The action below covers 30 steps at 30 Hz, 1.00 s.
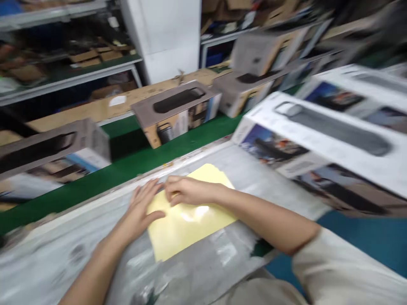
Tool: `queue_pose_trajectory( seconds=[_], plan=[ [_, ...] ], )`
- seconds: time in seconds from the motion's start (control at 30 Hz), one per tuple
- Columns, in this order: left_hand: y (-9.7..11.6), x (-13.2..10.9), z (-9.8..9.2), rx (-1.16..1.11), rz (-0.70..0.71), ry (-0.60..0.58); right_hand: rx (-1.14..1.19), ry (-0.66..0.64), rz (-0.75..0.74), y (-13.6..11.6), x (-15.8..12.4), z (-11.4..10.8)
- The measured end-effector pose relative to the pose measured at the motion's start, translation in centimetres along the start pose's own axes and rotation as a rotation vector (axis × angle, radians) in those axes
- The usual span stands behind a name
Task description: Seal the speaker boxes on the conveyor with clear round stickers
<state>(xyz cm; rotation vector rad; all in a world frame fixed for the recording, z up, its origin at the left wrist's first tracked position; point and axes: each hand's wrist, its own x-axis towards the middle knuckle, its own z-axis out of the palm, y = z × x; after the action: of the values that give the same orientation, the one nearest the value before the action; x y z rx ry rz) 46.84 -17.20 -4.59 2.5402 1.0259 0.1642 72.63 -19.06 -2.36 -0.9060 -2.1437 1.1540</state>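
A glossy yellow sheet (187,220) lies flat on the grey, film-covered work surface (63,250) in front of me. My left hand (143,207) lies flat on the sheet's left edge, fingers stretched out. My right hand (186,191) rests on the sheet's upper left part with its fingers curled together in a pinch at the sheet; whatever is between the fingertips is too small and blurred to name.
A green conveyor belt (127,165) runs behind the work surface and carries grey-brown product boxes (176,111). Large white printed boxes (318,140) lie stacked at the right. Shelves with cardboard (85,59) stand at the back, and a white pillar (165,38).
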Motion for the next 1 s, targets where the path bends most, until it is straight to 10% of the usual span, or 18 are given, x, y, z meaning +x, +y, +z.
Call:
queue_pose_trajectory(
  seconds=[0.17, 0.33, 0.53, 0.73, 1.0],
  plan=[
    [-1.7, 0.2, 1.3, 0.118, 0.120, 0.119, 0.396, 0.211, -0.054, -2.6, -2.4, -5.0],
    [-0.1, 1.6, -0.1, 0.276, 0.397, 0.164, 0.243, 0.626, 0.105, -5.8, -12.9, -7.1],
    [12.6, 13.5, -1.2, 0.086, 0.625, 0.201, -0.427, 1.157, 0.348, -6.0, -23.4, -7.5],
    [26.2, 26.6, 2.6, -0.023, 0.780, 0.221, -0.705, 1.173, 0.438, -5.7, -25.2, -9.5],
    [26.6, 28.5, 4.7, -0.125, 0.746, 0.244, -0.894, 1.060, 0.538, -4.4, -24.6, -11.3]
  ],
)
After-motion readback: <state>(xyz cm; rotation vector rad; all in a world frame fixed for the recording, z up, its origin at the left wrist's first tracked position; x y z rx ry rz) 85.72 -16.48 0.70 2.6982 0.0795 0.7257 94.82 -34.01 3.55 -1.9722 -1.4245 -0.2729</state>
